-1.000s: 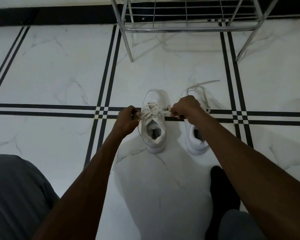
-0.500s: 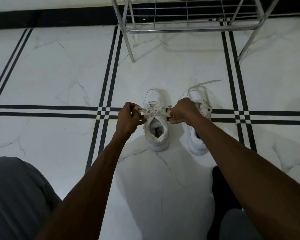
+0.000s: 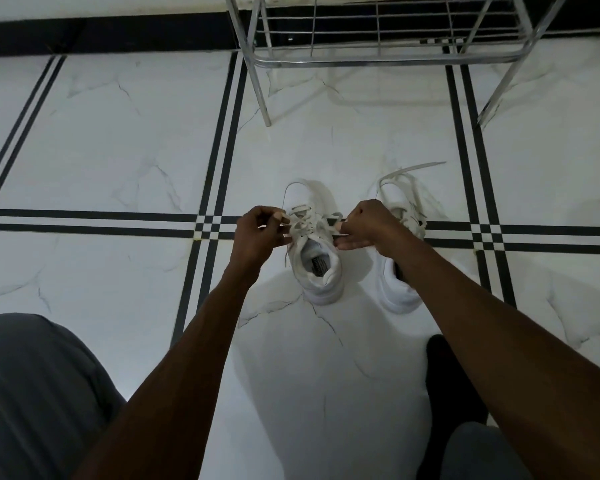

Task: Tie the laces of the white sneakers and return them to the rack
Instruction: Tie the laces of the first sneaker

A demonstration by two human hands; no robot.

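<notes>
White marble floor (image 3: 111, 143), crossed by black double lines, fills the frame beneath us, with the chrome rack (image 3: 378, 57) standing at its far edge (its lowest shelf looks bare in the part we can see). Between rack and knees sit the white sneakers, both on the floor, toes toward the rack: the left sneaker (image 3: 321, 268) under our hands, the right sneaker (image 3: 400, 292) just beside it, its loose lace (image 3: 413, 169) trailing forward untied. Our left hand (image 3: 257, 233) and right hand (image 3: 366, 225) flank the left sneaker's tongue, fingers pinched narrow on the laces (image 3: 305, 225), each holding one side. We judge the knot is being drawn tight; pulling both sides outward evenly, low against the tongue, should seat it without slack.
</notes>
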